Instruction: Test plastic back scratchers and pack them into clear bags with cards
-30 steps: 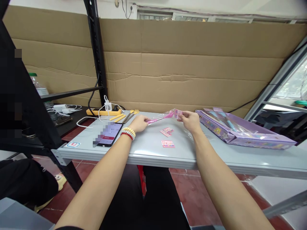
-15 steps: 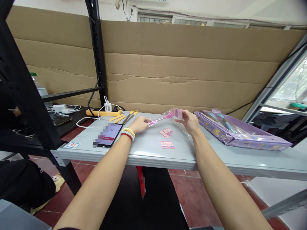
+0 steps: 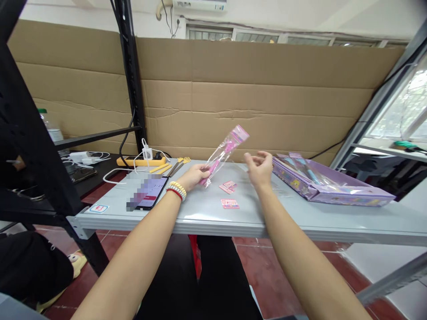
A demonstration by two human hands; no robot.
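Note:
My left hand (image 3: 196,176), with beaded bands at its wrist, is closed round the lower end of a clear plastic packet (image 3: 224,153). Inside the packet lies a long pink utensil whose exact kind I cannot make out, and a pink header card tops the tilted packet. My right hand (image 3: 259,169) is raised to the right of the packet, apart from it, fingers loosely bent and nothing in them. Below, on the grey table (image 3: 200,213), lie small pink cards (image 3: 230,204), one alone and others overlapping.
A purple box (image 3: 333,186) with packaged items inside stands at right. To the left are a phone (image 3: 151,193), yellow-tipped forks (image 3: 182,161) with yellow handles beside them, and an orange power strip (image 3: 142,162) with white cables. A black post (image 3: 128,75) rises behind; cardboard (image 3: 267,98) backs the table.
My right hand has let go of the packet's card end. The packet has swung up to a steeper tilt in my left hand. The view has shifted slightly.

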